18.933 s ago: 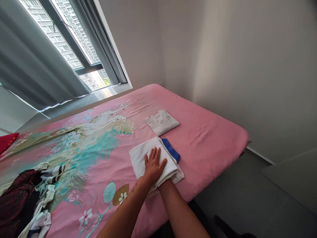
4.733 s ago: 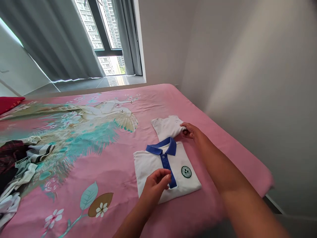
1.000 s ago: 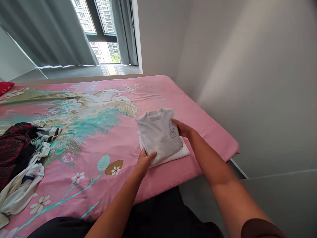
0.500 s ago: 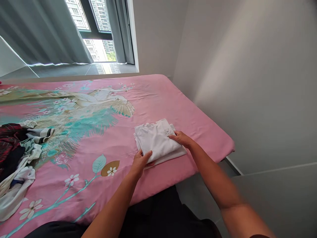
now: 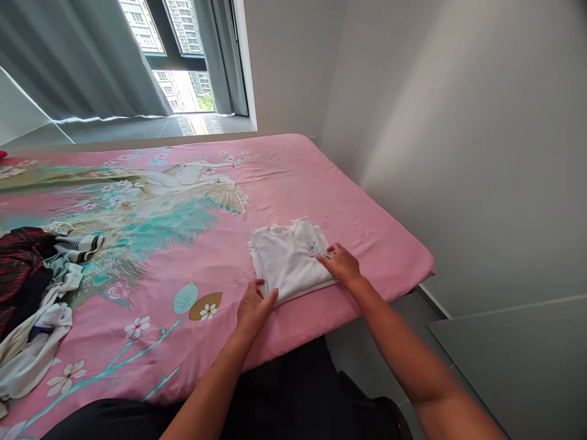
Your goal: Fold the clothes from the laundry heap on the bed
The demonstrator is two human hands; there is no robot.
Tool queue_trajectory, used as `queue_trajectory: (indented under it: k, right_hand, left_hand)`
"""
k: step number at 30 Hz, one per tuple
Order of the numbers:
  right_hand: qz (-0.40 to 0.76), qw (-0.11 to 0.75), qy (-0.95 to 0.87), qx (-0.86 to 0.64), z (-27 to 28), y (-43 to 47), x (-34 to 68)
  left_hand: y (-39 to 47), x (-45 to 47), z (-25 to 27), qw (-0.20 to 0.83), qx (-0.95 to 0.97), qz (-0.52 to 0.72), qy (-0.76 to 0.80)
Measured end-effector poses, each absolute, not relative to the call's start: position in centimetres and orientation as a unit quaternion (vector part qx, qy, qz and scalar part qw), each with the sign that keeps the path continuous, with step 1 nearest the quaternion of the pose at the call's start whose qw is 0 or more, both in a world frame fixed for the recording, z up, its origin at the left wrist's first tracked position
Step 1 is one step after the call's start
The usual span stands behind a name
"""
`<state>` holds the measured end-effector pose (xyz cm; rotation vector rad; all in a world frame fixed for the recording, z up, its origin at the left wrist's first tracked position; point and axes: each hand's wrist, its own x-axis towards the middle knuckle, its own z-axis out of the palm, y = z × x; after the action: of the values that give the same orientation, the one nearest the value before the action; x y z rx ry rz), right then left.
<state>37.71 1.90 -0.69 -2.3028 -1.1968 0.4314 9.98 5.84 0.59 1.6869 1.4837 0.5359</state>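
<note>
A folded white T-shirt (image 5: 293, 263) with a small dark line drawing on its front lies flat near the bed's front edge. At its lower left corner rests my left hand (image 5: 254, 305), the thumb apart from the fingers and touching the shirt's edge. My right hand (image 5: 343, 264) is at the shirt's right edge, thumb on the fabric near the drawing and fingers slightly bent and apart. Neither hand is closed round the cloth. Under the shirt is a pink bedsheet (image 5: 293, 177) printed with birds, feathers and flowers.
A loose pile of clothes (image 5: 27, 293), with red plaid, black, striped and white pieces, lies at the left of the bed. Grey curtains (image 5: 82, 61) hang by a window beyond the bed. A wall (image 5: 458, 153) runs along the right side.
The shirt's lower right part, raised and uneven before, now lies flatter and more squared. My hands have loosened their hold, the left shifting slightly lower and the right slightly to the right.
</note>
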Motion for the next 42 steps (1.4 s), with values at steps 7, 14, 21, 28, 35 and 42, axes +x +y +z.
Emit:
queue_trajectory:
  k: [7, 14, 21, 28, 35, 42]
  right_hand:
    - [0.304, 0.237, -0.377, -0.842, -0.7, 2.9, 40.6]
    - [0.612, 0.432, -0.267, -0.606, 0.1, 5.2, 39.5]
    - [0.502, 0.605, -0.261, -0.560, 0.7, 1.0, 35.8]
    - [0.242, 0.749, -0.221, -0.575, 4.4, -3.2, 33.0]
    - [0.415, 0.483, -0.140, -0.758, -2.2, -7.4, 34.4]
    - [0.144, 0.520, -0.317, -0.780, 2.8, -7.5, 38.1]
  left_hand:
    - [9.0, 10.0, 0.7, 0.573, 0.531, 0.209, 0.588]
    - [10.8, 12.8, 1.4, 0.714, 0.415, 0.258, 0.502]
    - [13.6, 13.7, 4.1, 0.647, 0.572, 0.215, 0.455]
    - [19.7, 23.4, 12.1, 0.417, 0.840, 0.139, 0.320]
    - [17.2, 24.8, 6.4, 0.398, 0.767, 0.194, 0.465]
    - [8.1, 20.4, -0.2, 0.740, 0.505, 0.095, 0.435]
